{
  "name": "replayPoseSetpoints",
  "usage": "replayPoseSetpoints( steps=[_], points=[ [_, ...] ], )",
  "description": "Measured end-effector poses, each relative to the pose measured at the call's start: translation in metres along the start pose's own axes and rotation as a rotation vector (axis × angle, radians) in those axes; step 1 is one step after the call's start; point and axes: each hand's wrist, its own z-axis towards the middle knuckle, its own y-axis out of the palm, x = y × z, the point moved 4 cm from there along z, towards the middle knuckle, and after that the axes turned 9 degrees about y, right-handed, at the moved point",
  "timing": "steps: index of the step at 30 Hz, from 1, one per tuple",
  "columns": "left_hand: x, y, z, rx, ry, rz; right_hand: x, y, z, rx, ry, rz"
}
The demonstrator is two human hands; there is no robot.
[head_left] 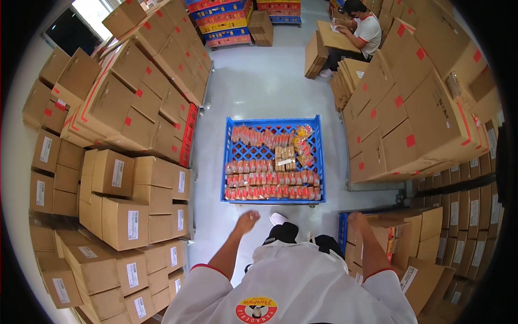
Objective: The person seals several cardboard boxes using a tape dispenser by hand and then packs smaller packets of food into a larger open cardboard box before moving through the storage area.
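In front of me on the floor sits a blue plastic crate (223,162) with a lattice base. Rows of bagged baked goods (271,192) line its near side. More thin packets (259,135) lie along the far side, with yellow-and-red bags (303,146) at the right and a brown bundle (285,158) near the middle. My left hand (247,222) hangs loosely curled just short of the crate's near edge, and no object shows in it. My right hand (358,220) is over the rim of another blue crate (343,233); whether it touches is unclear, and its fingers are mostly hidden.
Stacked cardboard boxes (117,178) line the left side, and a taped stack (388,121) stands at right. An open carton (398,243) is beside my right arm. Farther off, a person (366,34) sits at a cardboard-topped surface (334,38). Colored crates (222,22) stand at the back.
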Motion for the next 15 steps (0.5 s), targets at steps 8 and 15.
replayPoseSetpoints(
  steps=[8,15],
  points=[
    [-0.015,-0.082,0.026,0.42,-0.288,-0.586,-0.166,-0.066,0.044,0.005,-0.151,0.252],
    [-0.212,0.022,-0.227,-0.063,-0.858,-0.729,-0.152,-0.026,0.08,-0.059,-0.324,0.093]
  ],
)
